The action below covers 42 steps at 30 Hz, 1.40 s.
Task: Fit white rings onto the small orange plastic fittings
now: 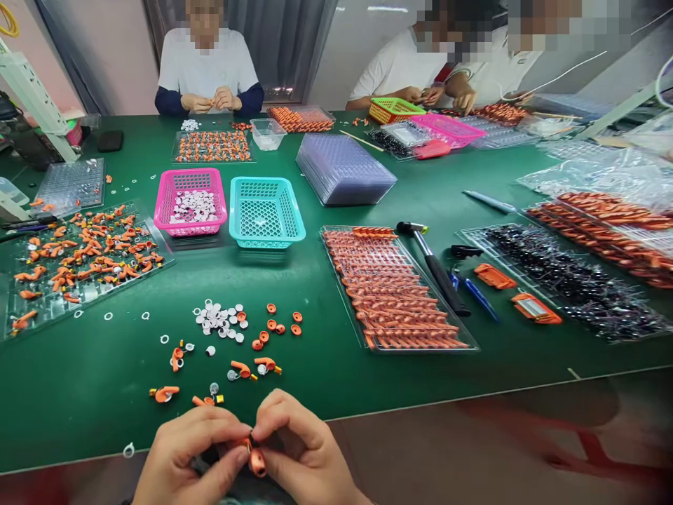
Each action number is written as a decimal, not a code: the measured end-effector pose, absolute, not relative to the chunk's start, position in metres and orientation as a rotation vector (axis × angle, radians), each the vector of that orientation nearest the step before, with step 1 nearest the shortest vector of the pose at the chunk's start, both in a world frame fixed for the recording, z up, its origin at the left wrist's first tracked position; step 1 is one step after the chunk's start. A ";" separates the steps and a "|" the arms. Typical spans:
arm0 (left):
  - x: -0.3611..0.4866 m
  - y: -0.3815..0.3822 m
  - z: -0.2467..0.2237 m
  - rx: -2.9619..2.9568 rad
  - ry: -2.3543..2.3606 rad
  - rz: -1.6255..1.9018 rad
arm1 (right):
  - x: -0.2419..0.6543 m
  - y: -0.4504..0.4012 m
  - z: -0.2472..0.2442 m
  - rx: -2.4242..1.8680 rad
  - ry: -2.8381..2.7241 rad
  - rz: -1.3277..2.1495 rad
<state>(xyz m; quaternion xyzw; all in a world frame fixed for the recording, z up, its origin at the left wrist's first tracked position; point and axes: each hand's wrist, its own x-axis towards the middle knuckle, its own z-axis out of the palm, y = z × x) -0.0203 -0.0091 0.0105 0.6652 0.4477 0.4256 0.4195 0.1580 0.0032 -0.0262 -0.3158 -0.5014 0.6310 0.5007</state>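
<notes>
Near the table's front edge, my left hand [192, 449] and my right hand [305, 445] meet, thumbs and fingertips pinched on a small orange earbud housing [257, 463]. Its rounded end shows below the fingers; the rest is covered by them. Just beyond my hands lie several orange earbud housings with yellow ends, one of them an earbud housing [167, 394] at left. Further up are a pile of small white round discs [218, 319] and loose orange earbud caps [264, 337]. A white ring [129, 449] sits at the edge, left of my hands.
A clear tray [158, 235] of loose orange parts stands left. Beyond are a pink basket [164, 210] with white discs, a teal basket [295, 210] and stacked clear trays [347, 168]. Right are a tray of orange rows [394, 294], a hammer [439, 273] and black parts [573, 280]. People work opposite.
</notes>
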 end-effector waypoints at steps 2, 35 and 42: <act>-0.022 -0.008 0.011 1.771 1.141 1.074 | 0.164 0.004 -0.020 -0.769 -1.342 1.534; -0.022 -0.008 0.013 1.836 1.213 1.053 | 0.160 0.003 -0.016 -0.814 -1.430 1.149; -0.021 -0.008 0.017 1.360 1.178 0.988 | 0.160 0.003 -0.016 -0.795 -1.472 1.069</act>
